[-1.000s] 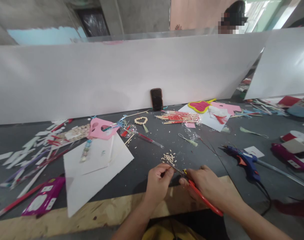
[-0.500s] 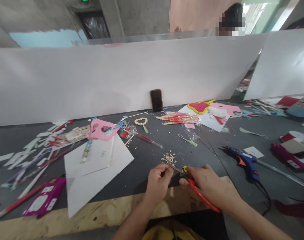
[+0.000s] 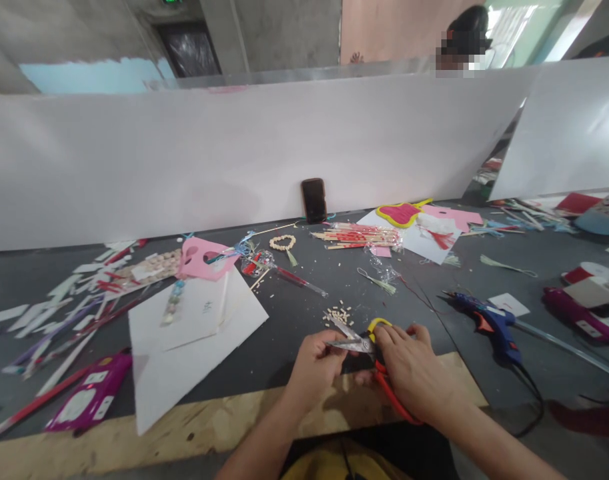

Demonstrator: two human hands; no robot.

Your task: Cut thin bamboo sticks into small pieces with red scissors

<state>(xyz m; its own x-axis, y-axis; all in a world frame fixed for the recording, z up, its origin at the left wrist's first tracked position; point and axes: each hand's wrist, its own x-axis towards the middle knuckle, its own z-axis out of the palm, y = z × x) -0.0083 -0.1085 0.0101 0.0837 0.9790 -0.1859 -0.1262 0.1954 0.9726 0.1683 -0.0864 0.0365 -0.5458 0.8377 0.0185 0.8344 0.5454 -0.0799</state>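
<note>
Near the table's front edge my right hand (image 3: 407, 367) grips a pair of scissors (image 3: 357, 344) with red and yellow handles. Their blades are spread and point left, toward my left hand. The fingers of my left hand (image 3: 317, 363) are pinched together close to the blades; whatever they hold is too small or too hidden to make out. Just beyond the blades lies a small heap of short pale cut pieces (image 3: 338, 312) on the dark tabletop.
A glue gun (image 3: 484, 320) with its cord lies at right. White sheets (image 3: 184, 360) and a purple packet (image 3: 91, 393) are at left. Bundled sticks (image 3: 357, 235), a beaded loop (image 3: 283, 243) and a phone (image 3: 314, 200) stand or lie toward the white partition (image 3: 234, 153); a person is behind it.
The scissors have gone from nearly closed to spread blades, with the yellow handle now showing more. My right hand has shifted slightly left; my left hand stays in nearly the same place.
</note>
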